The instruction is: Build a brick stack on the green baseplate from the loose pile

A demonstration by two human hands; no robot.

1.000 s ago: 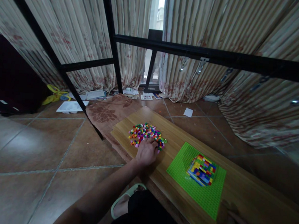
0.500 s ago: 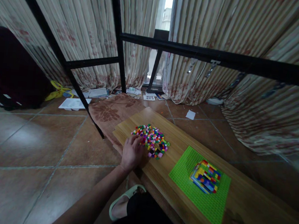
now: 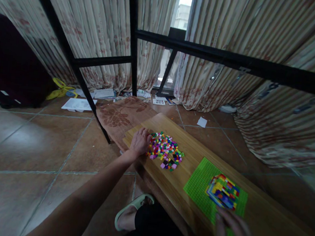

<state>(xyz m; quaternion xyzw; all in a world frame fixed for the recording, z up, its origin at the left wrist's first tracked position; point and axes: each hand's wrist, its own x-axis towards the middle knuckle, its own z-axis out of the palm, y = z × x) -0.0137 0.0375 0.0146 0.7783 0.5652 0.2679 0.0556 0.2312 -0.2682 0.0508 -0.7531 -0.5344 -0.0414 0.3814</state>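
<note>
Here, loose bricks [image 3: 167, 145] beside left hand [image 3: 140, 142], brick stack [image 3: 224, 191] beyond right hand [image 3: 232, 229] (grips unclear).

Free lane on the bench [image 3: 188, 165] between loose bricks [image 3: 168, 148] and baseplate [image 3: 195, 185] — black rail [image 3: 220, 55] beyond.

Small plastic bricks [image 3: 166, 147] mix pink, red, green, orange and yellow; a blocky plastic-brick build [image 3: 224, 191] is patched yellow, red and blue; the flat plastic baseplate [image 3: 200, 184] is bright green; the long wooden desk [image 3: 189, 159], grained brown.
</note>
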